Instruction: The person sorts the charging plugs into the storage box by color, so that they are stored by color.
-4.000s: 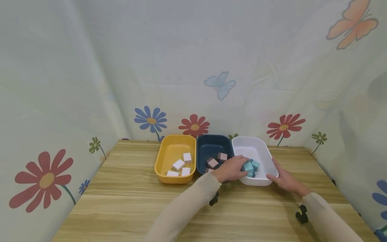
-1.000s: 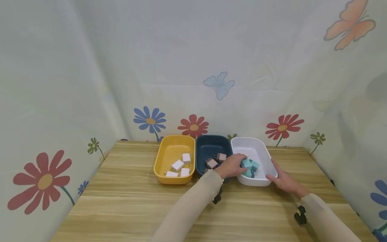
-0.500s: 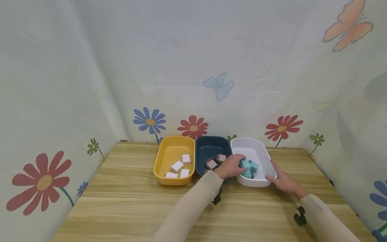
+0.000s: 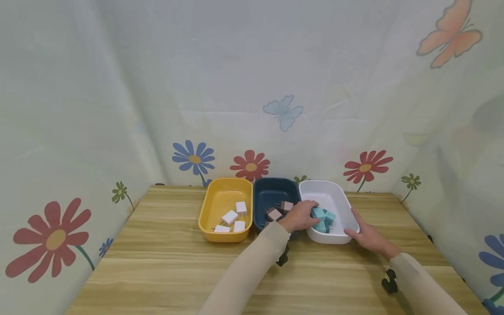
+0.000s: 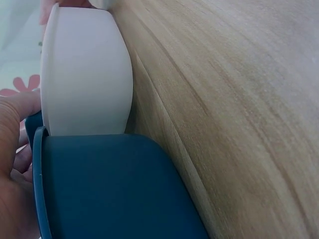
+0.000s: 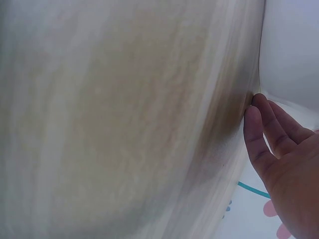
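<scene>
My left hand (image 4: 301, 216) reaches over the near side of the white bin (image 4: 340, 205), its thumb and fingers around a teal plug charger (image 4: 318, 213). More teal chargers (image 4: 330, 216) lie against it inside that bin. The left wrist view shows the thumb over a dark teal part (image 5: 34, 122), beside the rims; most fingers are hidden by the navy bin (image 5: 114, 189). With its thumb over the rim and fingers along the outer side, my right hand (image 4: 370, 236) holds the white bin's right near corner. The right wrist view shows those fingers (image 6: 254, 134) extended beside the bin wall.
Left of the white bin stand the navy bin with pinkish-brown chargers (image 4: 273, 214) and the yellow bin (image 4: 226, 192) with several white chargers (image 4: 229, 217). All three touch or nearly touch in a row on the wooden table (image 4: 177, 267). A flowered cloth (image 4: 220, 87) hangs behind.
Since the oldest frame my left hand has drawn back slightly leftward, exposing more of the teal chargers. Over the last second both hands stay nearly still; the view shifts slightly.
</scene>
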Tool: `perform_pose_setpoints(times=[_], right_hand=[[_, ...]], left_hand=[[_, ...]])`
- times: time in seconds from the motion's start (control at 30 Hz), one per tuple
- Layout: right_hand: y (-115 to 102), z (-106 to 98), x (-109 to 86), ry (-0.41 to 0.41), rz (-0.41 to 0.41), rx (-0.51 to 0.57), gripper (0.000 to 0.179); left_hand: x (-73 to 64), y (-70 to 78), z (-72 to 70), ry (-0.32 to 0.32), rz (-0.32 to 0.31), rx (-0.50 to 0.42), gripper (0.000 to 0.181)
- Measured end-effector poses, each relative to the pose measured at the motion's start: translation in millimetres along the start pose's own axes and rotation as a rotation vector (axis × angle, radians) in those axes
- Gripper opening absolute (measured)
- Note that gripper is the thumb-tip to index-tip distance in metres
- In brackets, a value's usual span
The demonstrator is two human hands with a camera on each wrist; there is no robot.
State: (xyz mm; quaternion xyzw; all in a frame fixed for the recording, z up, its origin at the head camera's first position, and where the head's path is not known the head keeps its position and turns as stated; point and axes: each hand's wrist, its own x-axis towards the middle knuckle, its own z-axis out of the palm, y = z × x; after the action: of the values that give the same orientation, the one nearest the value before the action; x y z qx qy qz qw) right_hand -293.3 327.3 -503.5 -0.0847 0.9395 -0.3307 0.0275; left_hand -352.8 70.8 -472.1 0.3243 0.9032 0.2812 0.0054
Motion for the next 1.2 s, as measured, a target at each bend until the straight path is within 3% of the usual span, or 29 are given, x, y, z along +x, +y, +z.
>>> perform_pose_setpoints(times=[0.37, 0.93, 1.2], right_hand=[[-2, 1, -1.4, 0.006, -0.002, 0.015, 0.093], [-4, 1, -2.4, 0.006, 0.009, 0.001, 0.095], [-3, 0, 0.0, 0.016, -0.007, 0.009, 0.095]], left_hand=[[-0.8, 2.3, -1.4, 0.009, -0.031, -0.002, 0.048], [-6.1, -0.8, -2.0, 0.013, -0.022, -0.066, 0.045], [-15.7, -5.2, -21.5, 0.033, 0.031, -0.121, 0.046]])
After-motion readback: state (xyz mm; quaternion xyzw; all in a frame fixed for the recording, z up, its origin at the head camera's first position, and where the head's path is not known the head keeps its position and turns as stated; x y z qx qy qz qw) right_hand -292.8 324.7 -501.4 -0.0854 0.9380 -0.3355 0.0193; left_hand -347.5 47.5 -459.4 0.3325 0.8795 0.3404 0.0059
